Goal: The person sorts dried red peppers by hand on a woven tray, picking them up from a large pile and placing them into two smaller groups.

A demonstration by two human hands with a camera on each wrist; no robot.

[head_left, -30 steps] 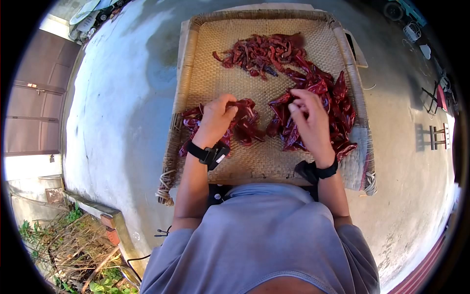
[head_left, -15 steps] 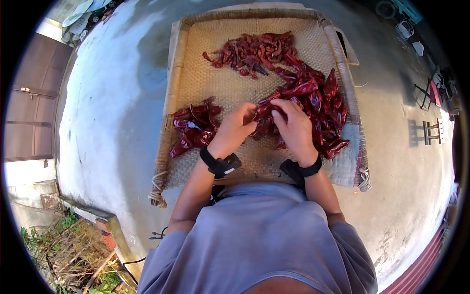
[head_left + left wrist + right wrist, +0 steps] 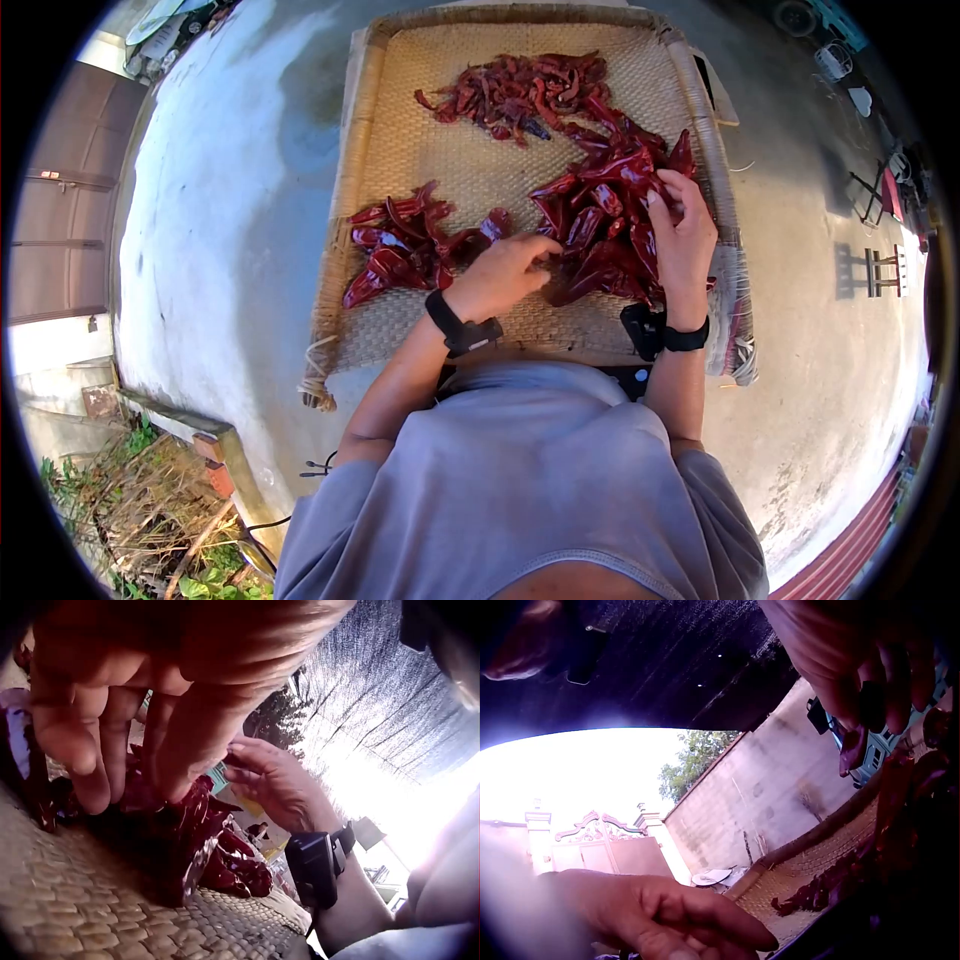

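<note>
My left hand [image 3: 505,275] reaches in at the near left side of a heap of shiny dark red chili peppers [image 3: 600,270]. In the left wrist view, its loosely bent fingers [image 3: 90,780] point down over the peppers, thumb apart from them. My right hand [image 3: 685,235] is raised over the right side of the heap. The right wrist view shows it pinching a small red chili pepper [image 3: 853,752] at the fingertips. A smaller group of glossy peppers [image 3: 385,270] lies on the left of the woven tray [image 3: 400,140].
Thinner, shriveled chilies [image 3: 525,90] lie toward the tray's far end. The tray has a raised rim [image 3: 350,150] around the woven mat. Concrete floor [image 3: 230,250] surrounds it, with a small stool [image 3: 885,270] to the right.
Both hands first came together over the middle with peppers between them. Since then they have parted, the right hand moving right and up over the heap, the left staying near the middle.
</note>
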